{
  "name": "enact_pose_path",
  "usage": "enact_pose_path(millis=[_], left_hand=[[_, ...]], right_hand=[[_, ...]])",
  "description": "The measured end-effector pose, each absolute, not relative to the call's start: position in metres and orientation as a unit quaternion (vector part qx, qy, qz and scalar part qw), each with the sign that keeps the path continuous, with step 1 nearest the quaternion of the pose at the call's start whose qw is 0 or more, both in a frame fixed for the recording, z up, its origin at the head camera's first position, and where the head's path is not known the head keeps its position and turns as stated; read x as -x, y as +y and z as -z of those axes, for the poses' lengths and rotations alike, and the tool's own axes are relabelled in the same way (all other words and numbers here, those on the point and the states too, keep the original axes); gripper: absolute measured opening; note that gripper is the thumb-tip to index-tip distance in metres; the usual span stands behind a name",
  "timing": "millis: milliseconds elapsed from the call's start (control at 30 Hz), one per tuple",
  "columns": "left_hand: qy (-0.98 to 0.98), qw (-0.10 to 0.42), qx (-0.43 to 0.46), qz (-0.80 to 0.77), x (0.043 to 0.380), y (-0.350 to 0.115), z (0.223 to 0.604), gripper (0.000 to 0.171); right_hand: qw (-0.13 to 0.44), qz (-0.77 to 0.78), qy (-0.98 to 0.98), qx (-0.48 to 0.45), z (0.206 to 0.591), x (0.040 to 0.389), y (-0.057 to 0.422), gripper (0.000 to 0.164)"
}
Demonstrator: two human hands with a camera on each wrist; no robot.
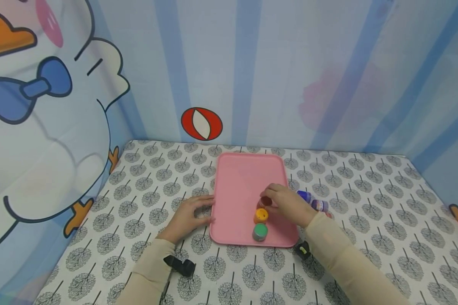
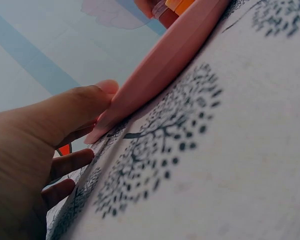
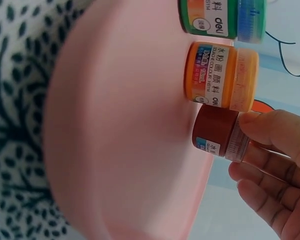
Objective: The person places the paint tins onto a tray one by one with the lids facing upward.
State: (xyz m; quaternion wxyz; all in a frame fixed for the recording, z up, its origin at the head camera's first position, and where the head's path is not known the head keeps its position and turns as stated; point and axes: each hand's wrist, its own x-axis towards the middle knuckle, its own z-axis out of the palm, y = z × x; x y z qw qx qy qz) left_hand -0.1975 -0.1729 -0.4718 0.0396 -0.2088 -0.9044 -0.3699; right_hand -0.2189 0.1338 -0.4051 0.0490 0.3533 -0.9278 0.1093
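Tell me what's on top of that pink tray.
A green jar and an orange jar; the right hand pinches a brown jar beside them. What that hand covers is hidden.

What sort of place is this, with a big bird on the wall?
Maybe a children's art corner, but I can't be sure: a cartoon bird decorates the wall, a tree-print cloth is spread out, and paint jars stand on the tray.

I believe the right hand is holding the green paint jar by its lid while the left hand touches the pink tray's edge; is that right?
Not quite: the right hand holds the brown jar by its lid, as the right wrist view shows.
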Motion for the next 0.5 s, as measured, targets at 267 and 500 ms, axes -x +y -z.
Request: enact_pose_path(millis=[267, 500], left_hand=[[-0.904, 0.037, 0.208, 0.372, 0.1970, -0.1729, 0.4706, 0.053], [-0.904, 0.039, 0.210, 0.371, 0.1973, -0.1728, 0.4705, 0.052]], right_hand=[[0.032, -0.129, -0.923, -0.360, 0.4102, 0.2227, 0.1332, 0.030], [0.028, -0.137, -0.920, -0.367, 0.4097, 0.2222, 0.1308, 0.029]])
